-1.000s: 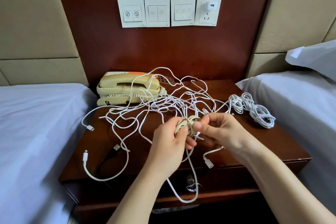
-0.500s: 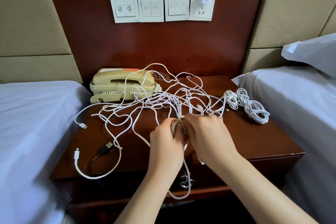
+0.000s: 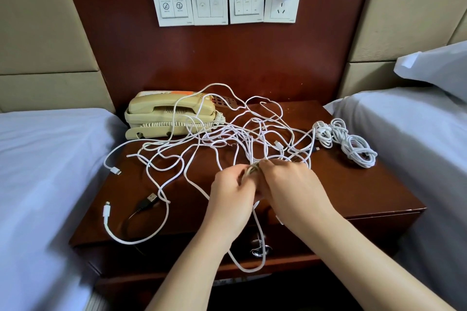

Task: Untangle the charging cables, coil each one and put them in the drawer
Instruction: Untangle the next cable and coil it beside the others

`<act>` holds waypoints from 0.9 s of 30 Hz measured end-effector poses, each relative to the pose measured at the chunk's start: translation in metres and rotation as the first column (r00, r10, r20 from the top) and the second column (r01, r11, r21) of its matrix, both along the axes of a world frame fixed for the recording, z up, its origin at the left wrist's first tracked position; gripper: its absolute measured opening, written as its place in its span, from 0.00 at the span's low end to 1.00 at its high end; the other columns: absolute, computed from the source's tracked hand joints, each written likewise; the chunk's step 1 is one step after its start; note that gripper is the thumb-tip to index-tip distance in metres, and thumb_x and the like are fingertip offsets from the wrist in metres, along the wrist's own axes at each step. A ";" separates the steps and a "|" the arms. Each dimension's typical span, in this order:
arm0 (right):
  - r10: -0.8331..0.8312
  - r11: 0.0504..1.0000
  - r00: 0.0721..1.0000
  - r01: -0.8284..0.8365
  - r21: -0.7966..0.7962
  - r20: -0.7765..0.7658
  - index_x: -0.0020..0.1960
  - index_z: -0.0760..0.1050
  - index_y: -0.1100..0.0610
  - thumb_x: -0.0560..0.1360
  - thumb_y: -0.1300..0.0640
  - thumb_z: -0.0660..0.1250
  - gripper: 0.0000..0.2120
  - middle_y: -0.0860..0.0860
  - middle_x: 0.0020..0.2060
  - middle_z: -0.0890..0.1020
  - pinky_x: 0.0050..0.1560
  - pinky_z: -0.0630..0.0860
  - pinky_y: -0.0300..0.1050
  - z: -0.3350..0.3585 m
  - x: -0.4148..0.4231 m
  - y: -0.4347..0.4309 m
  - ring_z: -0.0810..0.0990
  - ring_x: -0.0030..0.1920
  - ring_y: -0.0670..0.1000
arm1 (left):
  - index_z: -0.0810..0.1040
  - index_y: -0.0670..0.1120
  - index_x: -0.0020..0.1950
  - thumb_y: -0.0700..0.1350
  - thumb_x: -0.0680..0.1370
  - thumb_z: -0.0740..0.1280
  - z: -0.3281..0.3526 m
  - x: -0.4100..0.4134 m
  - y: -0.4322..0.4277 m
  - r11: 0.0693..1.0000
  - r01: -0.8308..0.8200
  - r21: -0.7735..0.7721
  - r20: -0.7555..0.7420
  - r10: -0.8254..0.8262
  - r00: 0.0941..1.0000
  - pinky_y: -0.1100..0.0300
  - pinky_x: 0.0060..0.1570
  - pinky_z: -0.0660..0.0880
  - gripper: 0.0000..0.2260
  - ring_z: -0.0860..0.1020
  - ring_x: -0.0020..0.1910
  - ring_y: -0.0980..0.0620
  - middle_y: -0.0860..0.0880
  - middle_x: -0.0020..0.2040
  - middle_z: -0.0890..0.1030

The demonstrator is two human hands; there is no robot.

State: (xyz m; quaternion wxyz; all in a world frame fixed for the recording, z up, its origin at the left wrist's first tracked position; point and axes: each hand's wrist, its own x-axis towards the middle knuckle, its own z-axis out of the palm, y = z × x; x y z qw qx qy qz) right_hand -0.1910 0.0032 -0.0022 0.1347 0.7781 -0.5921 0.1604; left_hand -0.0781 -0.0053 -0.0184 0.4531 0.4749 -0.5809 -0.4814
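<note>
My left hand (image 3: pixel 232 192) and right hand (image 3: pixel 290 184) both curl around the small coil (image 3: pixel 252 169) above the table (image 3: pixel 366 197), so its loops do not spring open; the tangle (image 3: pixel 227 139) lies behind it; finished bundles (image 3: pixel 353 144) wait at right; the drawer (image 3: pixel 164 252) below is closed.

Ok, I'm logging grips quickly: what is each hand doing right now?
Left hand: closed, gripping the small cable coil.
Right hand: closed, fingers curled over the same coil.
</note>
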 end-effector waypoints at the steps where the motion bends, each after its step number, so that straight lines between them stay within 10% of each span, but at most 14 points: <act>1: -0.054 0.998 0.997 0.053 -0.018 -0.054 0.38 0.77 0.58 0.58 0.58 0.78 0.13 0.51 0.28 0.79 0.23 0.44 0.36 -0.001 0.001 -0.001 0.78 0.26 0.54 | 0.79 0.38 0.45 0.47 0.78 0.59 -0.001 -0.001 0.001 1.000 -0.001 -0.024 0.045 0.002 0.999 0.46 0.49 0.80 0.15 0.82 0.45 0.45 0.41 0.42 0.83; 3: -0.092 0.994 0.996 0.091 -0.062 -0.007 0.28 0.72 0.58 0.44 0.64 0.80 0.19 0.50 0.19 0.73 0.28 0.39 0.32 0.000 0.002 -0.003 0.71 0.16 0.53 | 0.79 0.39 0.44 0.50 0.76 0.57 -0.002 -0.002 0.003 0.997 -0.019 -0.074 0.092 0.026 0.995 0.43 0.47 0.79 0.17 0.82 0.44 0.44 0.42 0.40 0.83; 11: -0.001 0.998 0.993 0.008 -0.055 0.117 0.28 0.61 0.55 0.48 0.68 0.78 0.26 0.50 0.20 0.70 0.25 0.41 0.32 0.002 0.000 -0.001 0.61 0.22 0.50 | 0.76 0.38 0.41 0.47 0.80 0.56 0.000 -0.007 0.009 0.966 -0.135 -0.219 0.197 0.179 0.964 0.43 0.42 0.77 0.16 0.80 0.38 0.42 0.42 0.35 0.81; 16: 0.075 0.994 0.984 -0.086 0.063 0.162 0.38 0.62 0.55 0.76 0.59 0.65 0.12 0.45 0.30 0.65 0.27 0.57 0.35 0.008 -0.008 0.003 0.61 0.29 0.46 | 0.76 0.39 0.43 0.43 0.81 0.56 0.005 -0.005 0.016 0.932 -0.100 -0.348 0.291 0.209 0.934 0.56 0.37 0.73 0.13 0.77 0.35 0.50 0.46 0.34 0.79; 23: 0.047 0.986 0.967 -0.086 0.145 0.252 0.37 0.60 0.53 0.80 0.60 0.56 0.13 0.45 0.31 0.66 0.31 0.61 0.40 0.004 -0.005 0.007 0.63 0.30 0.47 | 0.73 0.43 0.48 0.45 0.82 0.53 0.004 -0.004 0.015 0.939 -0.005 -0.344 0.450 0.169 0.877 0.49 0.44 0.75 0.11 0.79 0.41 0.46 0.47 0.40 0.79; 27: 0.076 0.964 0.961 -0.138 0.226 0.265 0.41 0.64 0.55 0.82 0.57 0.53 0.11 0.46 0.31 0.69 0.32 0.63 0.37 -0.001 -0.015 0.004 0.68 0.32 0.50 | 0.69 0.45 0.56 0.45 0.82 0.50 0.010 -0.001 0.016 0.914 0.147 -0.378 0.684 0.168 0.710 0.63 0.36 0.65 0.10 0.76 0.46 0.47 0.47 0.49 0.79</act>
